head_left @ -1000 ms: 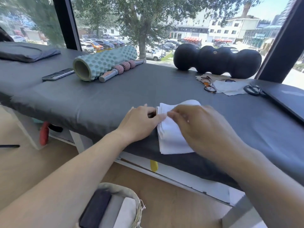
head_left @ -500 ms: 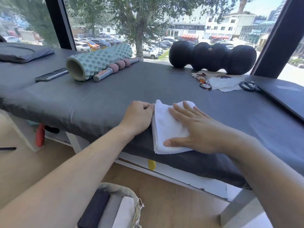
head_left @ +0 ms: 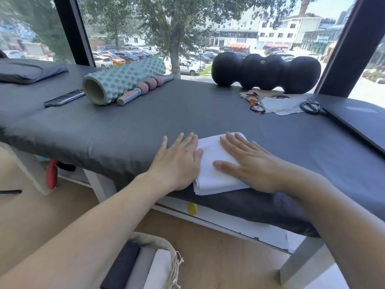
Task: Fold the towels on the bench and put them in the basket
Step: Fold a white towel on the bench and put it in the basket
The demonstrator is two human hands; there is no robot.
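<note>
A folded white towel (head_left: 210, 163) lies at the near edge of the dark grey padded bench (head_left: 129, 130). My right hand (head_left: 250, 163) lies flat on top of it, fingers spread and straight. Flat on the bench at the towel's left edge is my left hand (head_left: 179, 161), its fingers straight and its thumb touching the towel's side. On the floor below, at the bottom of the view, stands a woven basket (head_left: 173, 259) with dark, grey and white folded towels (head_left: 141, 268) standing in it.
At the back of the bench lie a green foam roller (head_left: 123, 80), a massage stick (head_left: 143, 89), a phone (head_left: 64, 98), a black peanut roller (head_left: 266, 74), glasses (head_left: 255, 102), a cloth (head_left: 281, 105), scissors (head_left: 311, 107) and a dark laptop (head_left: 360, 119). A dark cushion (head_left: 27, 71) sits far left.
My left hand has gone from a curled fist at the towel's left edge to lying flat with straight fingers. My right hand stays flat on the towel.
</note>
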